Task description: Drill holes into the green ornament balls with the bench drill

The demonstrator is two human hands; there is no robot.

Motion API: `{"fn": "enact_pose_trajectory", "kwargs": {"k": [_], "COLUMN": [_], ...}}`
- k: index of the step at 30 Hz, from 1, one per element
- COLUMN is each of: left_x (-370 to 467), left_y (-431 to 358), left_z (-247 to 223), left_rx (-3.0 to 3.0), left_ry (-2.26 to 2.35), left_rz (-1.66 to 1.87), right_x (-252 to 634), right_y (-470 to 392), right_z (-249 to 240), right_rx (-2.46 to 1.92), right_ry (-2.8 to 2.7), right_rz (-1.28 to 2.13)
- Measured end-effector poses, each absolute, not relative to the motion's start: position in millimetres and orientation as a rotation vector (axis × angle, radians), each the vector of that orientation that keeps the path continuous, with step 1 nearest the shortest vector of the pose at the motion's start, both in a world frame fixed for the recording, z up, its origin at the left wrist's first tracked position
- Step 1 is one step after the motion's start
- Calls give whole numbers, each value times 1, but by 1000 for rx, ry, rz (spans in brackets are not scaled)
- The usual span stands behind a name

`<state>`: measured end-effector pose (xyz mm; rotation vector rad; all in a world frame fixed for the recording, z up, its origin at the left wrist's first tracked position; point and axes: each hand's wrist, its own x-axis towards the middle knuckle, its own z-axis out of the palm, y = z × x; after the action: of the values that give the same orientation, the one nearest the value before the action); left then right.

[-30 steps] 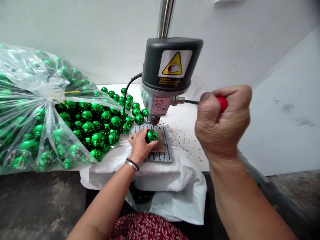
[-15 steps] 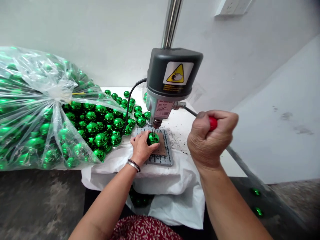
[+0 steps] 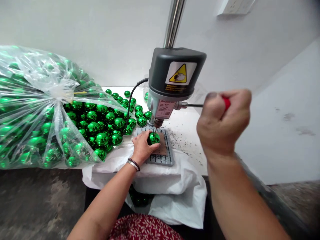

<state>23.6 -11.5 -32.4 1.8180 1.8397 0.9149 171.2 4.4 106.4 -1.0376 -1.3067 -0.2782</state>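
My left hand grips a shiny green ball between thumb and fingers, on a brown board over the grooved grey base plate. Directly above the ball is the thin bit of a drill press; whether its tip touches the ball I cannot tell. My right hand is wrapped round the red knob of the press lever, right of the drill head.
A tied clear bag full of green balls fills the left. Loose green balls lie behind the press. Dark shavings dot the white table. White cloth or plastic hangs over the front edge, and a black cable curves beside the press.
My right hand and the red knob have moved up and to the right, raising the lever. My left hand still holds the ball in about the same place.
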Motion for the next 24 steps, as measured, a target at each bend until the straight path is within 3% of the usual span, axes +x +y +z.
{"fn": "enact_pose_trajectory", "kwargs": {"k": [5, 12, 18, 21, 24], "left_x": [14, -12, -30, -42, -56], "left_y": [-28, -74, -101, -101, -91], "left_z": [-24, -16, -18, -13, 2], "left_rx": [1823, 1846, 2036, 2167, 2269], "left_ry": [1672, 1448, 1364, 1486, 1905], "left_rz": [984, 1011, 813, 807, 761], "right_x": [172, 166, 164, 162, 162], "right_y": [19, 16, 13, 12, 11], "right_z": [147, 148, 151, 151, 151], "right_rx": [-1249, -1347, -1342, -1353, -1340], "right_ry": [-1356, -1299, -1286, -1264, -1276], "right_rz": [-172, -132, -97, -59, -52]}}
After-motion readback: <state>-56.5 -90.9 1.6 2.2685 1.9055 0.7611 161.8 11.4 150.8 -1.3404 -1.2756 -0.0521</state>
